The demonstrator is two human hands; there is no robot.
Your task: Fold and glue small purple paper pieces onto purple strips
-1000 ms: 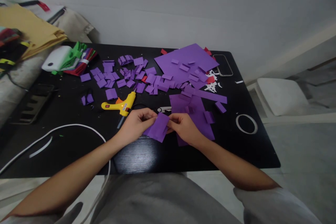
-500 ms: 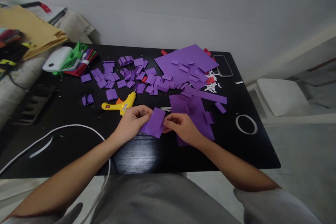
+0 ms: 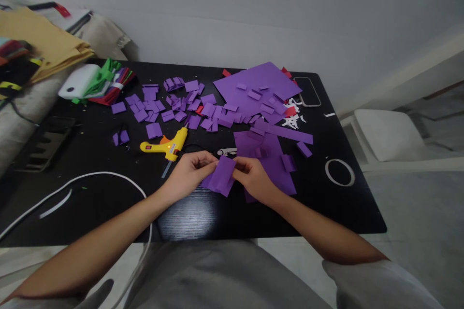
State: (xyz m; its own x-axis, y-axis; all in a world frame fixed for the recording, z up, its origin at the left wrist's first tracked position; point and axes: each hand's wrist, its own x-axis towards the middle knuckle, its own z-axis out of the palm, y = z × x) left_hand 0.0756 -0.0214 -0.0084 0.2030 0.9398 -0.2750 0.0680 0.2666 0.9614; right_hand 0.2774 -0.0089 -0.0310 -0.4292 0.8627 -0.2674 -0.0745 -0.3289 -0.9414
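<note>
Between my two hands a piece of purple paper (image 3: 224, 174) is held above the near part of the black table. My left hand (image 3: 193, 172) pinches its left side, with another purple bit showing below the fingers. At its upper right edge my right hand (image 3: 253, 177) grips the paper, fingertips partly hidden behind it. Under my right hand lies a larger purple sheet (image 3: 279, 174). A pair of scissors (image 3: 227, 152) rests just beyond my hands. Left of them lies a yellow glue gun (image 3: 166, 146).
Many small folded purple pieces (image 3: 152, 106) lie scattered behind the glue gun. A big purple sheet (image 3: 261, 79), white scraps (image 3: 291, 121) and a phone (image 3: 307, 91) are at the back right. A tape ring (image 3: 340, 172) sits at right; a white cable (image 3: 105, 173) curves at left.
Both hands have shifted slightly with the purple paper, the left one to the right, closer to the right hand. More of the scissors' handles and a glue stick by the glue gun now show.
</note>
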